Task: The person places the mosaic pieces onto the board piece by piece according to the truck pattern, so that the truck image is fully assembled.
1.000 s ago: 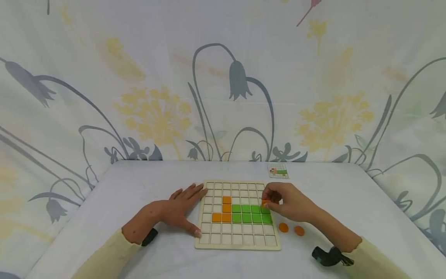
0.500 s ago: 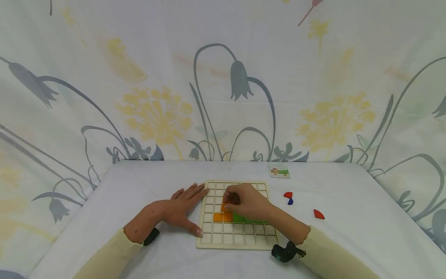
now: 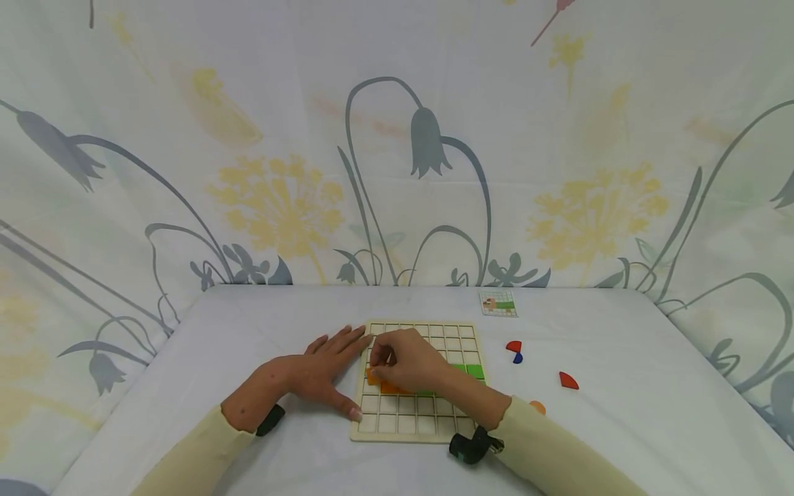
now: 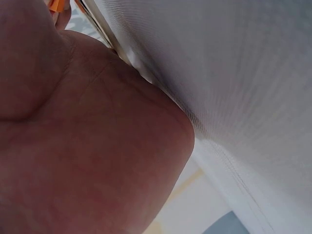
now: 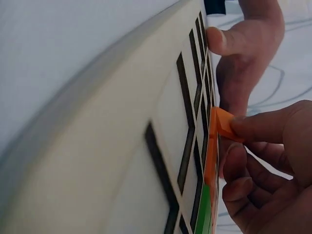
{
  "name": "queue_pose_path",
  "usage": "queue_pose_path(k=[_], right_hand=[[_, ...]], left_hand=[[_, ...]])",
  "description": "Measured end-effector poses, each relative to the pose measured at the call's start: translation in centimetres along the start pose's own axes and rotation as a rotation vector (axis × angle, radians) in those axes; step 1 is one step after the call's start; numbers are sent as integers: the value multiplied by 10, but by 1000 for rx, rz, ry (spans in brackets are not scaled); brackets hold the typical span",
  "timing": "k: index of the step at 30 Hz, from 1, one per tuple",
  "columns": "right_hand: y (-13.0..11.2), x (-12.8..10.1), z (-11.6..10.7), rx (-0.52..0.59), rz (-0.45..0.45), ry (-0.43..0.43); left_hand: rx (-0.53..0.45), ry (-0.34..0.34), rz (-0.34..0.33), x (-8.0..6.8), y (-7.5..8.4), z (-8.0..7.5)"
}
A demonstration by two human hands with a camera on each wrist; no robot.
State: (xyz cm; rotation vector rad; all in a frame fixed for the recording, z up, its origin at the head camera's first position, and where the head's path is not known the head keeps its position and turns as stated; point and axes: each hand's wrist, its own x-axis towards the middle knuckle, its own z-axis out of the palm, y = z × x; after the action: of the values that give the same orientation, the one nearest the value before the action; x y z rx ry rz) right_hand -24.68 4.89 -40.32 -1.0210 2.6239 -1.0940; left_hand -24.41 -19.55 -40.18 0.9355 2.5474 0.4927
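- The right hand (image 3: 406, 365) is pinching an orange tile (image 5: 222, 124) between thumb and fingertips (image 5: 243, 127), holding it at the left side of the wooden grid board (image 3: 415, 420), low in the centre of the frame.
- The left hand (image 3: 316, 372) is lying flat with its fingers spread, its thumb touching the board's left edge.
- Green tiles (image 3: 474, 370) are sitting in the board's middle rows.
- To the right, on the white table (image 3: 620, 344), red and blue pieces (image 3: 513, 350) are lying apart, with a pattern card (image 3: 497, 303) above them.
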Motion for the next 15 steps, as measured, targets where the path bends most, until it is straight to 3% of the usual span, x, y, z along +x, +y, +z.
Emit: queue_pose_path(k=[4, 11, 15], right_hand=[[-3, 1, 3, -8, 16, 28], [-5, 0, 4, -30, 63, 35], [-4, -1, 5, -53, 35, 19]], left_hand=[[-24, 28, 39, 0, -6, 4], [-6, 0, -4, 2, -3, 2], [-6, 27, 27, 4, -11, 8]])
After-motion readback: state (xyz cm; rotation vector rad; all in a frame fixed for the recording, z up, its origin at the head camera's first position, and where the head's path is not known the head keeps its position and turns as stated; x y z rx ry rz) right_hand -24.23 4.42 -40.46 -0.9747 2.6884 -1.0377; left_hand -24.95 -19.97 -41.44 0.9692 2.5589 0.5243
